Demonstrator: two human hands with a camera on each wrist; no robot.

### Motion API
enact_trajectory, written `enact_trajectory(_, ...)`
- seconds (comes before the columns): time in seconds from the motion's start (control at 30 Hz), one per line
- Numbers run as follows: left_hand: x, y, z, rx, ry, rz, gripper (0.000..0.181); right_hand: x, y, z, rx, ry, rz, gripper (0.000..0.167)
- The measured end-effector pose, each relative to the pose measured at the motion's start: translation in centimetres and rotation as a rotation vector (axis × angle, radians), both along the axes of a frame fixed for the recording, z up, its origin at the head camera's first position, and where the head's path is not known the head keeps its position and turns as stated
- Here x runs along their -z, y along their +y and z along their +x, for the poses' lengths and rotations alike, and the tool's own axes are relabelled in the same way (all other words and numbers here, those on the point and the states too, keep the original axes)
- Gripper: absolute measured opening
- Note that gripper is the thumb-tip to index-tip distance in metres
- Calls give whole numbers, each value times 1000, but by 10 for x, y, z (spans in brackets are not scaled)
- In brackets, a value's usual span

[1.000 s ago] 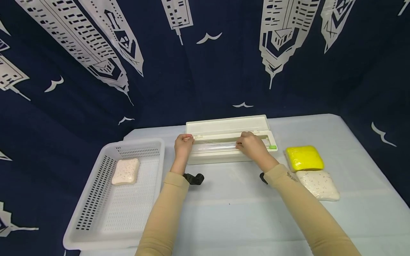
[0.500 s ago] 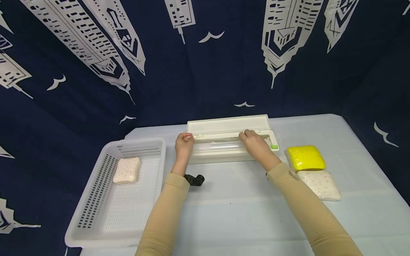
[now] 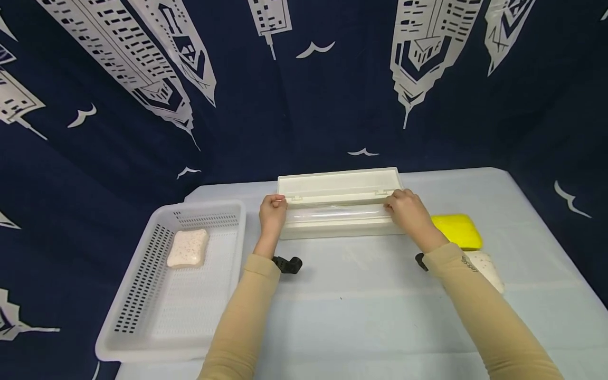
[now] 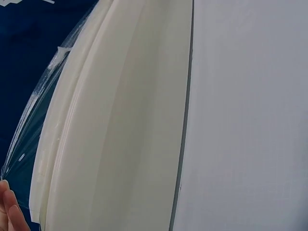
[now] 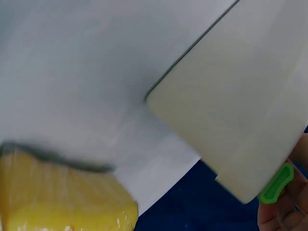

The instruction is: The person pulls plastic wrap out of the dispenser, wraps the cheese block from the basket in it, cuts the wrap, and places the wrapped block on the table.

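White box (image 3: 342, 231) along tabletop's (image 3: 361, 306) back edge, lid (image 3: 334, 184) up. Left hand (image 3: 273, 215) pinches clear film (image 4: 32, 100); right hand (image 3: 412, 214) curled by green slider (image 5: 276, 184), hold unclear. Probably tensioning film; next needs even pull.

At the lower left corner, the left hand (image 4: 13, 211) is pinching clear film (image 4: 32, 113), which is running up beside a long cream box (image 4: 115, 115). Right of the box, a white counter (image 4: 245, 115) is showing; dark blue cloth (image 4: 19, 62) is filling the upper left.
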State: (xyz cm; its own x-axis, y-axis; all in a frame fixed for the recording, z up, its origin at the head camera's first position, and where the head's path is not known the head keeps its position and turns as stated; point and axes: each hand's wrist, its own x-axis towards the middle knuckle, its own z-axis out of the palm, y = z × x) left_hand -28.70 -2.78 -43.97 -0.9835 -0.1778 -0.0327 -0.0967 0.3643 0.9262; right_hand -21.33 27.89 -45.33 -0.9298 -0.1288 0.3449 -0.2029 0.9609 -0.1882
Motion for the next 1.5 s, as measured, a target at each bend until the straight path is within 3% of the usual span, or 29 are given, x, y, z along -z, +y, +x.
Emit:
enact_trajectory(0.23,-1,-3,1,7,4,-23,17,3,3,-1,56,67,143,8)
enact_trajectory(0.43,-1,-5,4,24,17,-62,18,5,3,-2,65,80,142,13)
enact_trajectory(0.67,0,-6,5,26,25,-70,15,-6,4,3,90,-1,25,16)
enact_trajectory(0.9,-1,-8,7,33,27,-97,16,-2,1,7,175,70,-72,12)
enact_trajectory(1.07,-4,-7,7,33,42,-93,16,-2,-3,6,246,78,-232,12)
enact_trajectory(1.27,-10,-10,6,16,74,-48,17,-12,-5,6,307,51,-466,19)
enact_trajectory(1.5,-23,-14,6,11,94,59,15,-33,-4,4,329,74,-575,20)
